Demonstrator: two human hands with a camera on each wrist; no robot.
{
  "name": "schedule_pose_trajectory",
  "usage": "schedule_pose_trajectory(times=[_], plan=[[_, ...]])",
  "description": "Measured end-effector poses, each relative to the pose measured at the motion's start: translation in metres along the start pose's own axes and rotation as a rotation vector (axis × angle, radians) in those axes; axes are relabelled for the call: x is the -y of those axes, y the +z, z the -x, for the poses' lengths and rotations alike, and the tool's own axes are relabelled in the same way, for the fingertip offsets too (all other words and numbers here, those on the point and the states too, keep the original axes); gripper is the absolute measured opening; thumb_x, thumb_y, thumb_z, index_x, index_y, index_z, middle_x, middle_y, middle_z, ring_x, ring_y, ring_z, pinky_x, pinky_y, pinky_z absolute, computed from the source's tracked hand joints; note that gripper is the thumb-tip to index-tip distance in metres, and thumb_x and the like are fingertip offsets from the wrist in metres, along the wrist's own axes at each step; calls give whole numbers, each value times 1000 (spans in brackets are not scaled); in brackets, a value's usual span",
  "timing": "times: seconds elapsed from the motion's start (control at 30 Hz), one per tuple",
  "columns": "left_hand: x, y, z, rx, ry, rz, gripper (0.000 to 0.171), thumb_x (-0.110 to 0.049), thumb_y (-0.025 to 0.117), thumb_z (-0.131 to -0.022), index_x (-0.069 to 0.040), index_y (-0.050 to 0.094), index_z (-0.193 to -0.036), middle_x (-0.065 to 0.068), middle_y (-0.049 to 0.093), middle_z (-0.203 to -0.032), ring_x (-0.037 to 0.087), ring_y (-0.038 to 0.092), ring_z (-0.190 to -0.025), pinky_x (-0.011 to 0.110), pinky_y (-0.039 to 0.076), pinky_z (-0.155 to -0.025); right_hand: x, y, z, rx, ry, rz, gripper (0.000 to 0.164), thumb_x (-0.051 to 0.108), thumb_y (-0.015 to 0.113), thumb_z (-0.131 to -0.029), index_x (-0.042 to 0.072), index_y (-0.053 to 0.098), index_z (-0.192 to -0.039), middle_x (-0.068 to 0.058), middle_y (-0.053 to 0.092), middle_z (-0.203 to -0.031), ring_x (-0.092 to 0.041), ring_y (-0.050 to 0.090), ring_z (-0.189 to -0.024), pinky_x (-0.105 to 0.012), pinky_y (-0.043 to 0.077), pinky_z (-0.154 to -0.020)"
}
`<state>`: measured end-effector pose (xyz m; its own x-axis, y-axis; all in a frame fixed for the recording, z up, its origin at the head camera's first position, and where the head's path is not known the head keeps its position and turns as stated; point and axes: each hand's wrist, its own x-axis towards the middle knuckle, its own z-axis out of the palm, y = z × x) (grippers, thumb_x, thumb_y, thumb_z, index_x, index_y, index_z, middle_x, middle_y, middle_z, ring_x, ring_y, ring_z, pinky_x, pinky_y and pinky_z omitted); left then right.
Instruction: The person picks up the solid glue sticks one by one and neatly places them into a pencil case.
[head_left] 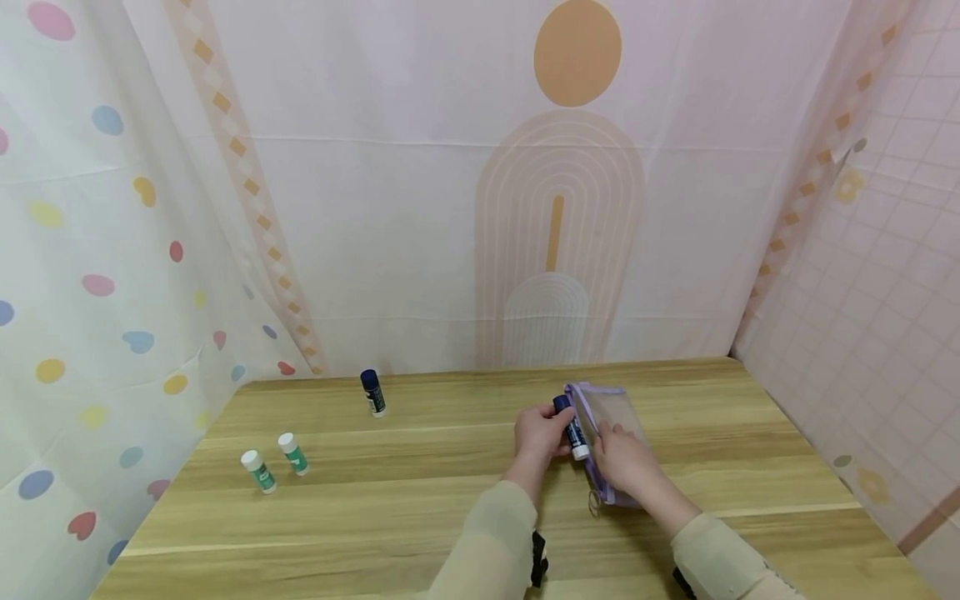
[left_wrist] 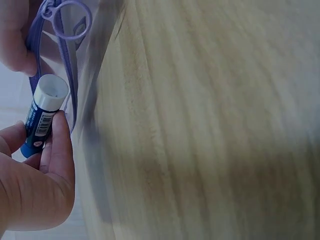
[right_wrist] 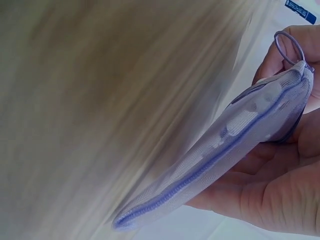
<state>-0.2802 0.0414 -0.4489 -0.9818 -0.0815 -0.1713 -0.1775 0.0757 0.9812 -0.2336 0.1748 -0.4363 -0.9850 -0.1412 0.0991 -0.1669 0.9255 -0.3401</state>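
My left hand (head_left: 538,433) pinches a dark blue glue stick (head_left: 576,437) between thumb and fingers, at the mouth of a mesh zip pouch (head_left: 611,404) with purple edging. From the left wrist, the white end of the glue stick (left_wrist: 51,92) points up beside the parted zipper edges. The right hand (head_left: 624,458) grips the pouch by its open side, thumb and fingers about the mesh (right_wrist: 215,150). A ring pull (left_wrist: 75,20) hangs at the zipper's near end.
Another dark blue glue stick (head_left: 372,393) stands near the table's back edge. Two green glue sticks with white caps (head_left: 258,472) stand at the left on the wooden table (head_left: 420,517). Patterned curtains (head_left: 405,208) hang behind and along both sides.
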Motion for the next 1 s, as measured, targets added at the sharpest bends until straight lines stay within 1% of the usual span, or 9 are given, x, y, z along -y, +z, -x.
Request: schedule_pose_trajectory(times=[0.17, 0.3, 0.4, 0.47, 0.53, 0.57, 0.67, 0.87, 1.0], plan=[[0, 4, 3, 23, 14, -27, 31, -17, 72, -91, 5, 70, -112, 9, 68, -84, 15, 64, -61, 29, 58, -52, 0, -1, 0, -3, 1, -3, 36, 10, 44, -101, -15, 53, -126, -33, 60, -105, -50, 60, -96, -59, 50, -83], [1, 8, 3, 42, 19, -18, 26, -15, 73, -91, 5, 71, -108, 9, 68, -81, 15, 65, -60, 29, 58, -51, -1, -1, 0, -12, -5, -19, 34, 9, 44, -100, -14, 54, -123, -33, 60, -106, -49, 62, -95, -59, 51, -82], [3, 10, 3, 59, 11, -32, 22, -12, 72, -91, 4, 72, -106, 7, 67, -79, 14, 64, -61, 29, 59, -52, -2, -1, -1, -19, -10, -39, 32, 8, 44, -100, -13, 56, -120, -34, 61, -108, -48, 63, -95, -58, 52, -81], [4, 11, 3, 71, 5, -54, 19, -8, 71, -91, 4, 71, -106, 7, 67, -77, 15, 65, -61, 29, 59, -52, -2, -1, -1, -20, -10, -52, 33, 8, 44, -100, -14, 56, -121, -37, 59, -112, -49, 62, -99, -59, 51, -85], [6, 12, 2, 70, -9, -79, 18, -3, 70, -89, 3, 71, -107, 7, 68, -75, 15, 65, -62, 28, 58, -51, -2, -2, -1, -18, -6, -65, 35, 8, 43, -100, -15, 55, -123, -39, 57, -117, -50, 60, -105, -59, 50, -89], [6, 12, 2, 65, -15, -88, 19, 0, 70, -88, 4, 71, -107, 8, 68, -74, 16, 66, -62, 28, 58, -51, -2, -2, -1, -16, -4, -72, 37, 8, 42, -100, -16, 54, -125, -40, 56, -121, -51, 58, -109, -60, 48, -93], [8, 13, 2, 52, -25, -87, 26, 5, 67, -85, 5, 70, -111, 9, 69, -73, 17, 68, -64, 27, 58, -50, -2, -2, -1, -23, -5, -87, 39, 8, 41, -101, -19, 51, -127, -42, 53, -124, -53, 55, -113, -60, 46, -96], [7, 16, 3, 58, -3, -73, 32, 7, 64, -83, 6, 69, -115, 10, 69, -73, 17, 67, -64, 27, 58, -51, -2, -3, 1, -98, -32, -71, 34, 7, 42, -100, -16, 53, -123, -38, 56, -116, -54, 55, -106, -60, 47, -92], [6, 17, 3, 58, -2, -65, 33, 7, 64, -83, 6, 68, -116, 7, 69, -79, 17, 67, -65, 28, 58, -52, -3, -3, 3, -133, -48, -57, 29, 6, 45, -99, -15, 55, -118, -34, 57, -110, -51, 56, -101, -58, 48, -89]])
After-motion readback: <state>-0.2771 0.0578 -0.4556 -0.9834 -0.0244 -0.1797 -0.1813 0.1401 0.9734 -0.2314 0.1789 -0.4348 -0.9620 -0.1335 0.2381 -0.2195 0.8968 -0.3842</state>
